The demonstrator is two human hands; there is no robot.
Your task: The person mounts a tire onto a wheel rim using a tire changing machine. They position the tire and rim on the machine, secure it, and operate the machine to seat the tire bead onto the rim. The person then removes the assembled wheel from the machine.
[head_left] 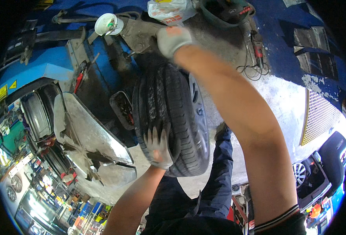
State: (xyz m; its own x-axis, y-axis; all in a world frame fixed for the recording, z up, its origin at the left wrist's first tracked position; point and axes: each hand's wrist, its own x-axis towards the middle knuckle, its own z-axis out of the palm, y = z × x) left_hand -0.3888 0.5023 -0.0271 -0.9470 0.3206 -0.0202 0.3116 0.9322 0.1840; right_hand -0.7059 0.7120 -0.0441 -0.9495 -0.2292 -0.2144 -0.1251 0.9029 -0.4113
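Note:
An upright car wheel (196,103) with a worn black tyre (160,102) stands before me, its silver rim facing right. My left hand (159,150), in a pale work glove, lies against the near tread with its fingers spread. Beyond the wheel's far end, my right hand (174,40), gloved too and slightly blurred, is balled up beside a dirty metal plate (138,33). Whatever its curled fingers hold is hidden below the glove. A white bucket (109,24) with a brush-like tool sits left of the plate.
Left of the wheel are a blue machine (49,64), a large grey metal plate (90,135) and an oval tray (122,109). A white plastic bag (171,11) and a dark tub (227,13) lie at the back. A red corded power tool (257,51) rests at right.

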